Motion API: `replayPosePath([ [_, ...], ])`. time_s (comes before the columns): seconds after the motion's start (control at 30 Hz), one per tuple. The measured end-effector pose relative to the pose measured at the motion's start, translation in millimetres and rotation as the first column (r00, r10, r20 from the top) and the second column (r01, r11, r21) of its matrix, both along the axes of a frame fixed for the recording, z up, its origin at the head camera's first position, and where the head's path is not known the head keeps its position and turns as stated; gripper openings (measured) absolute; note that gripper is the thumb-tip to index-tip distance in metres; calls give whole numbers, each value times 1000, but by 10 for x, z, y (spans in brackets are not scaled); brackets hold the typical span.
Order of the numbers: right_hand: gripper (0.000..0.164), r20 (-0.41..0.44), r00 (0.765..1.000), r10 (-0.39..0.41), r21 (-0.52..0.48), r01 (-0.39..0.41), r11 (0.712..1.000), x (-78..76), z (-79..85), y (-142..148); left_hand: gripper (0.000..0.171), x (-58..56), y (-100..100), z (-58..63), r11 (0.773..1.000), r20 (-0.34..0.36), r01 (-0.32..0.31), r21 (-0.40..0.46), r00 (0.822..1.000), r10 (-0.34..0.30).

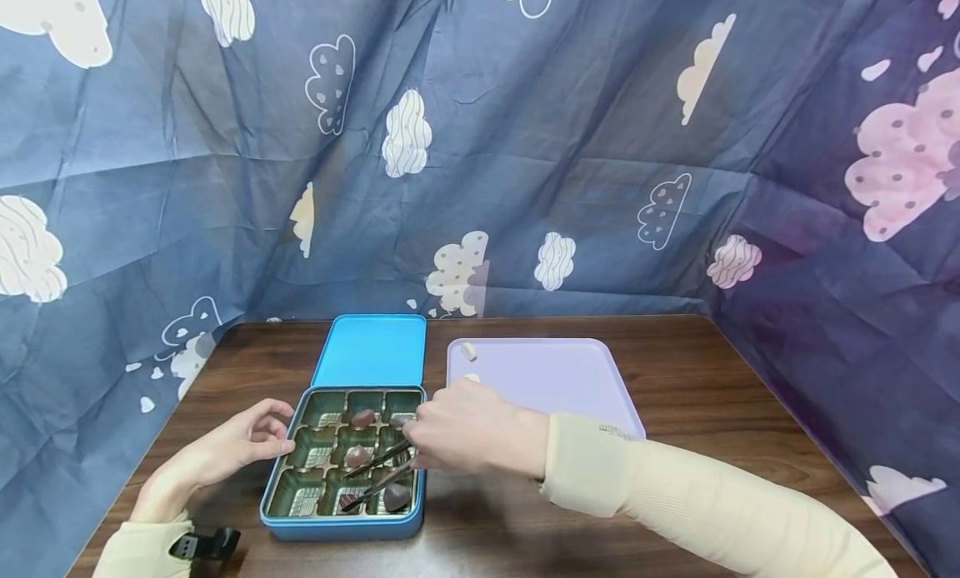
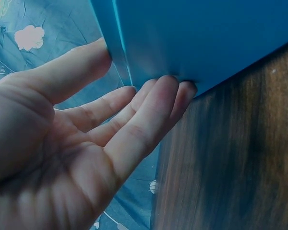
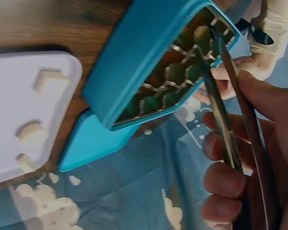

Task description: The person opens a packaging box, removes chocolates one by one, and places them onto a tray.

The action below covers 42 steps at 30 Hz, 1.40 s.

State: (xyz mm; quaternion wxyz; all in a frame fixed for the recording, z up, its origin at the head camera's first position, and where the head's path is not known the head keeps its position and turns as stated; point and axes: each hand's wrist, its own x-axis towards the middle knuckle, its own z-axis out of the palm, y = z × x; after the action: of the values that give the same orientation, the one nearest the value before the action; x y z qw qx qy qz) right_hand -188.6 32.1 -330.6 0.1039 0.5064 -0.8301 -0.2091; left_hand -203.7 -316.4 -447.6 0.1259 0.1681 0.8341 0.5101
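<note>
My right hand holds dark metal tweezers between thumb and fingers. Their arms stand apart, and the tips reach into the near middle compartment of a blue tin box, around a small ridged brown piece. Whether the tips touch it I cannot tell. Other chocolate-like pieces sit in the gold divided insert: a reddish-brown one, a pinkish-brown one and a dark one. At the box's left side my left hand touches the wall with loosely extended fingertips, the thumb at the rim.
Behind the box its bright blue lid lies folded back. A lilac tray stands to the right, partly behind my right arm; white pieces lie on it. A cloud-patterned cloth hangs around the wooden table.
</note>
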Motion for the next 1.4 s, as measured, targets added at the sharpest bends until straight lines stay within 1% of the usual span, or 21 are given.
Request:
replayPosePath([
  [0.17, 32, 7, 1000, -26, 60, 25, 998, 53, 104, -154, 45, -22, 28, -4, 1000, -8, 20, 12, 1000, -20],
  [0.23, 29, 13, 999, -52, 89, 51, 995, 80, 137, -231, 45, -32, 34, -11, 1000, -10, 26, 15, 1000, -26],
  [0.37, 17, 29, 995, -95, 124, 91, 988, 151, 156, -409, 46, -14, 11, -11, 1000, -3, 13, 5, 1000, -13],
  [0.47, 7, 9, 996, -93, 141, 91, 986, 211, 136, -509, 46, 4, -7, -7, 1000, 2, 10, 1, 1000, -10],
  [0.57, 11, -33, 997, -64, 151, 69, 986, 238, 114, -544, 45, 4, -5, -5, 1000, -1, 11, 8, 1000, -11],
  [0.67, 12, -59, 998, -33, 145, 41, 989, 222, 108, -521, 45, 1, -4, -3, 1000, -2, 12, -4, 1000, -12],
  [0.77, 10, -55, 998, -9, 122, 15, 992, 175, 117, -475, 46, 3, -12, -3, 1000, 1, 7, -26, 1000, -7],
  [0.83, 11, -56, 998, 3, 102, 3, 995, 147, 132, -437, 47, 6, -11, -1, 999, 9, -6, -35, 1000, 7],
  [0.9, 11, -59, 998, 7, 78, -3, 997, 131, 156, -394, 47, 1, 0, -2, 999, 12, -14, -32, 1000, 14],
  [1.0, 17, -68, 998, 11, 51, -7, 999, 127, 177, -321, 48, -4, 9, 3, 1000, 16, -19, -23, 1000, 19],
  [1.1, 23, -48, 999, -17, 35, 18, 999, 122, 158, -237, 48, -2, 2, 0, 1000, 18, -16, -23, 1000, 16],
  [1.23, 30, 24, 995, -98, 25, 97, 995, 98, 147, -116, 47, 7, -6, -9, 999, 19, -12, -30, 1000, 12],
  [1.3, 32, 64, 989, -131, -4, 132, 991, 75, 158, -46, 47, 7, -5, -11, 999, 12, -10, -30, 1000, 10],
  [1.4, 34, 107, 983, -150, -72, 159, 985, 29, 180, 86, 47, 3, 0, -7, 1000, 8, -2, -16, 1000, 2],
])
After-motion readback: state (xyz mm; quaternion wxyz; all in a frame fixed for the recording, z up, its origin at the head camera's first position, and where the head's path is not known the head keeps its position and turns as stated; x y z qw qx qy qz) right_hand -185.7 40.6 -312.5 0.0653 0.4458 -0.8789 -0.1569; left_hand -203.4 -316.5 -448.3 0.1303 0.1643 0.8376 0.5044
